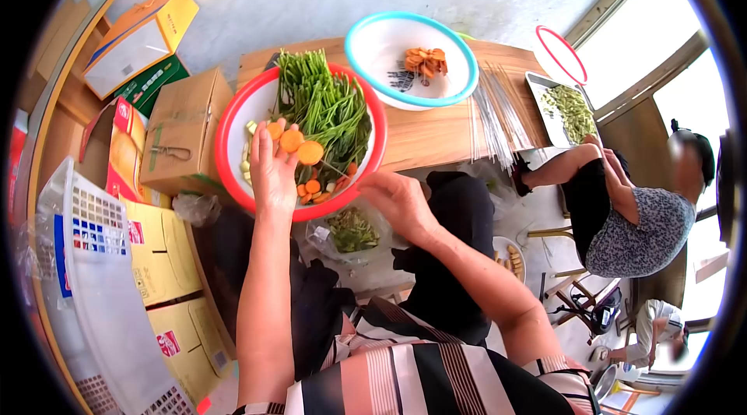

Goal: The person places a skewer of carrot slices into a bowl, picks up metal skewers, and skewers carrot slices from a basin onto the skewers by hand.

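Note:
My left hand (274, 175) is raised palm up over the red-rimmed basin (226, 152), with several round carrot slices (310, 152) in a row at its fingertips. My right hand (398, 201) is at the basin's right front rim, thumb and fingertips pinched together. The row of slices points toward this pinch, but whether a thin stick joins them I cannot make out. In the basin lie long green leafy stems (331, 107), with more carrot pieces (313, 188) and pale cut pieces (247, 158) around them.
Behind, a blue-rimmed basin (373, 33) holds orange slices (426, 62). Thin sticks (498, 111) lie on the wooden table (420, 135), beside a tray (547, 119) of green pieces. Cardboard boxes (183, 127) stand left. A bag of greens (352, 228) is below. Two people (638, 228) sit at right.

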